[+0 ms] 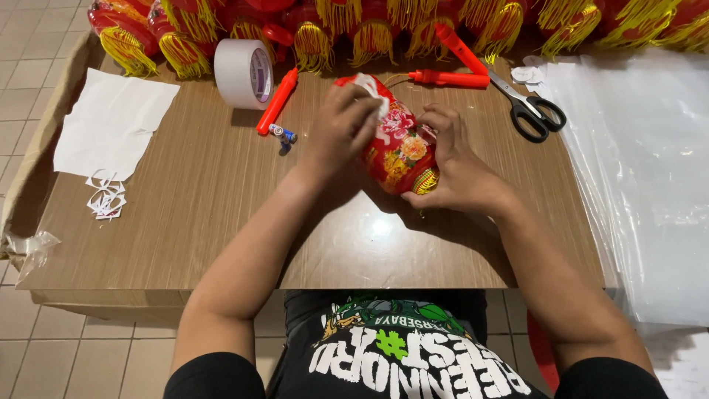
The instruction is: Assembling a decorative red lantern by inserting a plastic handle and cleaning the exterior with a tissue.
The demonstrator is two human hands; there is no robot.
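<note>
A small red lantern (399, 151) with a flower print and a gold rim lies on its side over the brown table (199, 207). My right hand (454, 166) cups it from the right and underneath. Resting on its upper left end, my left hand (341, 129) pinches a small white piece (373, 89) against the lantern's top with its fingertips.
A roll of white tape (244, 72), red plastic sticks (277, 101) (450, 77), two small batteries (282, 134) and black-handled scissors (528, 109) lie on the far half. White paper (111, 122) with scraps sits left, clear plastic sheets (642, 170) right. Red lanterns with yellow tassels (369, 29) line the back.
</note>
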